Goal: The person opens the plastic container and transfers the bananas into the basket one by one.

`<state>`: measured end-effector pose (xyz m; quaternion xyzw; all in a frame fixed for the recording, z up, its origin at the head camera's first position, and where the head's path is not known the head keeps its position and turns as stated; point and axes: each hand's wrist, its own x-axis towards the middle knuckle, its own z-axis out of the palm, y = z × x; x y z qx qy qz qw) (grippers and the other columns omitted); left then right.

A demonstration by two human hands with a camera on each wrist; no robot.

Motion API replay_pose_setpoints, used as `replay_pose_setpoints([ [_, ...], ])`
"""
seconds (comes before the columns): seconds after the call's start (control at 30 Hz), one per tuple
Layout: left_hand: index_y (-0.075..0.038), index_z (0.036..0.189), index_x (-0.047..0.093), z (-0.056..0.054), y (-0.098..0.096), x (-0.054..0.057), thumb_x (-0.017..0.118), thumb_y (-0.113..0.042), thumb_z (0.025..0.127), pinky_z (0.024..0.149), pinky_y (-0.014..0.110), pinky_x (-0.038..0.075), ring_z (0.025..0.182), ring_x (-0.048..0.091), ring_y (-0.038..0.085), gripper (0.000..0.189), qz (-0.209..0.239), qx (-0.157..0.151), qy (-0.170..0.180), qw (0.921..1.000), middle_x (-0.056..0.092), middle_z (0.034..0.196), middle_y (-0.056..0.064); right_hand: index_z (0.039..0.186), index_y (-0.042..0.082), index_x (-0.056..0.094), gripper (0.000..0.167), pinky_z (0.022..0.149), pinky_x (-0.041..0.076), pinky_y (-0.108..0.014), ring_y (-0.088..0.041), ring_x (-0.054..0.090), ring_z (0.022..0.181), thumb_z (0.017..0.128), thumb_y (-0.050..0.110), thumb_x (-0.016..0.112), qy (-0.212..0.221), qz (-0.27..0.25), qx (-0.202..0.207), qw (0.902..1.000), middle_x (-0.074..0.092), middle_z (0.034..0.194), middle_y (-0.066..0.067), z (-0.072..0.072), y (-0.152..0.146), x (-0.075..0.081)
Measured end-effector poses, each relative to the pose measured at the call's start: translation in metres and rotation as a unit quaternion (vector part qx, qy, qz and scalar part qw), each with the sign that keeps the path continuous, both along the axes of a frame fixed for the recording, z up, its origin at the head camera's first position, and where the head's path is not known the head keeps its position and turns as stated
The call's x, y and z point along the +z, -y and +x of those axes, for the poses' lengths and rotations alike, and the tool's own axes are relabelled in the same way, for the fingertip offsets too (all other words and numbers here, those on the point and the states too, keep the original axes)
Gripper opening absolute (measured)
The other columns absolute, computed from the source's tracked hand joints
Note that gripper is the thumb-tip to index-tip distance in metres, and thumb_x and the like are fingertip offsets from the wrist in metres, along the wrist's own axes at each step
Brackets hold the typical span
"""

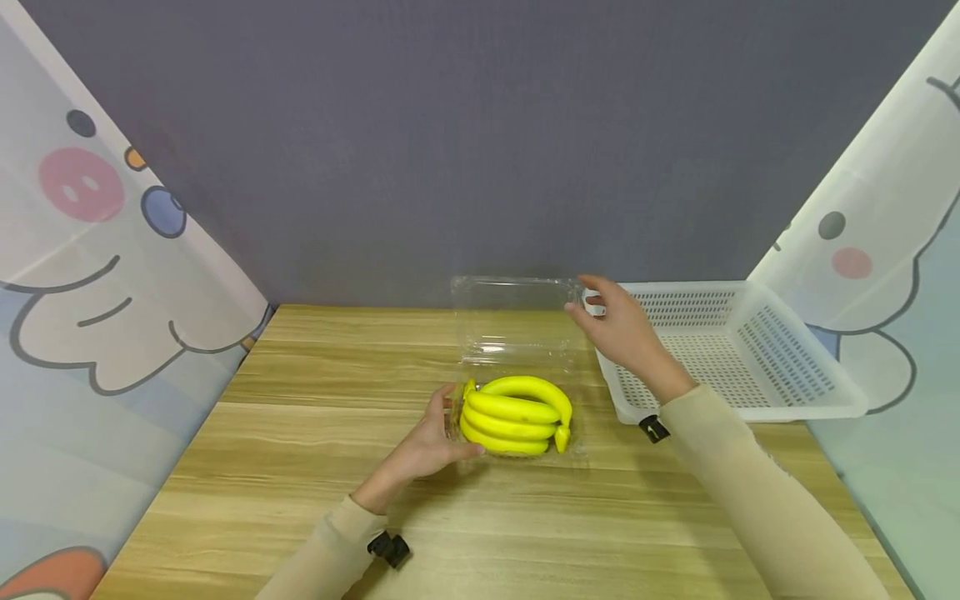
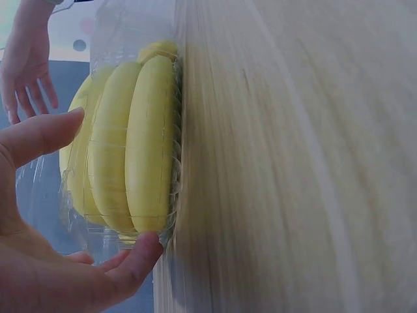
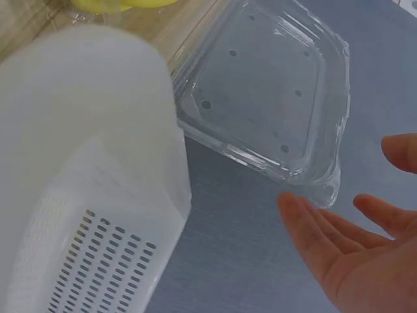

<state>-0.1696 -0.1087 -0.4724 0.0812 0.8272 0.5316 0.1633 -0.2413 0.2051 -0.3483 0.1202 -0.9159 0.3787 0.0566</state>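
A bunch of yellow bananas lies in the base of a clear plastic clamshell box. The box's lid stands raised behind it. Around the left end of the box is my left hand, thumb and fingers spread; one fingertip touches the end near the tabletop, while the thumb lies over the banana side. My right hand is at the lid's upper right corner. Its extended fingertips are right at the corner tab, thumb apart from them.
A white perforated plastic basket stands to the right, beneath my right forearm. The wooden tabletop ends at a dark grey panel behind. Cartoon-printed white panels flank both sides.
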Motion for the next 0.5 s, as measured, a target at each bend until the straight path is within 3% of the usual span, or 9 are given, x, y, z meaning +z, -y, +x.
replay_pose_setpoints([
  [0.5,-0.007,0.16,0.011,-0.001,0.0,0.002,0.09,-0.023,0.076,0.104,0.065,0.039,0.136,0.039,0.045,0.117,0.001,-0.001,-0.002,1.0,0.029,0.152,0.028,0.15,0.002,0.045,0.058,0.099,0.047,-0.055,-0.038,0.05,0.129,0.104,0.035,0.059,-0.078,0.073,0.039,0.9935,0.046,0.151,-0.019,0.026,0.018,0.011],
])
